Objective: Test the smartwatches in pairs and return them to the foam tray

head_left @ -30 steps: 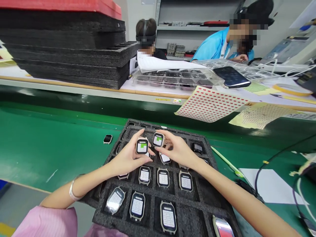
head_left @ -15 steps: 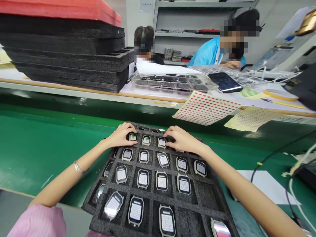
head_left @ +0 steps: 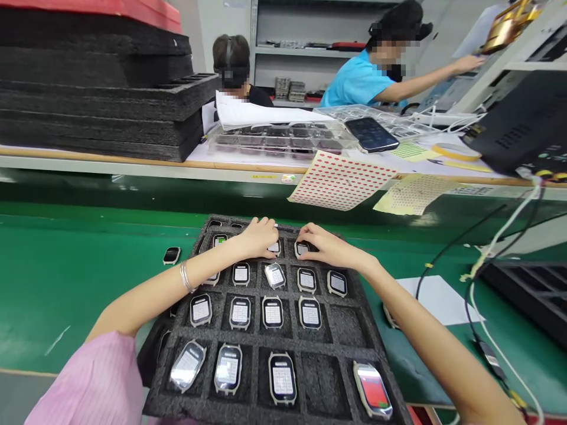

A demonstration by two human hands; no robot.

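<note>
A black foam tray (head_left: 341, 321) lies on the green belt in front of me, with several small watch bodies (head_left: 272, 311) seated in its pockets, their screens lit. My left hand (head_left: 259, 237) rests on the tray's far row, fingers curled over a watch there. My right hand (head_left: 323, 247) sits beside it on the same row, fingertips pinched on another watch (head_left: 302, 248). One watch at the near right shows a red screen (head_left: 373, 391).
A loose watch (head_left: 170, 255) lies on the green belt (head_left: 80, 271) left of the tray. Stacked black foam trays (head_left: 101, 100), clear trays (head_left: 283, 137), sticker sheets (head_left: 341, 180) and a phone (head_left: 371, 134) fill the far bench. Two people work behind it. Cables (head_left: 482, 260) hang at right.
Both hands lowered the two watches they held up into the tray's far row, and both now rest there. My view has shifted right.
</note>
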